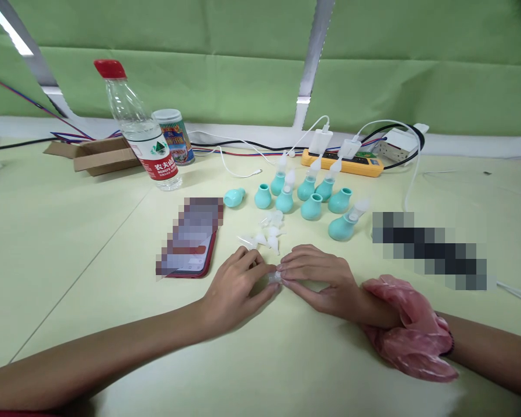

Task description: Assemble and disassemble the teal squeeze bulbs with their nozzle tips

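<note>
Fingers of the left hand (238, 284) and the right hand (323, 279) together grasp a small, translucent plastic piece (275, 278) over the pale yellow tabletop (282, 359). Just beyond lie loose, whitish plastic tips (273, 241), with round, glossy teal bulbs (311, 208) behind them, several bearing translucent nozzles (289, 181).

We're seeing teal bulbs (311, 207), transl. wht. tips (273, 242), a pale-yel. tabletop (113, 263) & grn. backdrop (156, 69). We're also noting a red cap (112, 69) & red/wht. label (161, 167) w/ a dk.-grn. emblem (158, 149) on the clear bottle (128, 101), a multicol. can (173, 136), brn. box (106, 155), yel.-orange power strip (367, 167), wht. chargers (320, 142), red phone case (211, 255), pinkish-red plastic (410, 330).
</note>
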The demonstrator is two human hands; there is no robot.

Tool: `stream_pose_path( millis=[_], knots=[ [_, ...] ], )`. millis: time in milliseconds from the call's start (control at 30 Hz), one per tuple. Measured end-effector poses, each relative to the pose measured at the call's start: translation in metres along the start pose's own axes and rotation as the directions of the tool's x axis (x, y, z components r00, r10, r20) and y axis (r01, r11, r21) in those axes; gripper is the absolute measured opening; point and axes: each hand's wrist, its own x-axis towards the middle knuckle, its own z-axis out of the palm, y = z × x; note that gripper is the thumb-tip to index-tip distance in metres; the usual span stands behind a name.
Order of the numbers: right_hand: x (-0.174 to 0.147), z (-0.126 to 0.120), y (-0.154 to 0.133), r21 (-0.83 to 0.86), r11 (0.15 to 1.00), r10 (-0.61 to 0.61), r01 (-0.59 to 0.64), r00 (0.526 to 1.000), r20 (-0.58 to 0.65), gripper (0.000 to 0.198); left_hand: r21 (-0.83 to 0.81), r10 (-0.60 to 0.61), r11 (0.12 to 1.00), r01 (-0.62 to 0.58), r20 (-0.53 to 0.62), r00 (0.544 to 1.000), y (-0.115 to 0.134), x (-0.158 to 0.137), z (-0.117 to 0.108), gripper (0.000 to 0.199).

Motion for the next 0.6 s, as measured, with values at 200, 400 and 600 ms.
stream_pose_path(
  millis=[200,400,600],
  knots=[
    [-0.0019,0.0013,0.0001,-0.032,0.999,-0.003,0.003,1.0,-0.003,0.021,0.005,0.003,1.0,-0.003,-0.007,1.0,0.0004,0.0006,0.0005,0.023],
    [-0.0031,0.0016,0.0012,-0.019,1.0,-0.008,0.009,1.0,0.007,0.02,0.002,0.006,1.0,-0.006,-0.013,1.0,0.0005,0.0013,0.0002,0.023],
    [-0.0017,0.0004,-0.0013,-0.027,1.0,0.003,-0.002,1.0,0.012,0.015,-0.005,-0.002,1.0,0.002,-0.007,1.0,-0.0005,0.0007,0.0019,0.024]
  ],
)
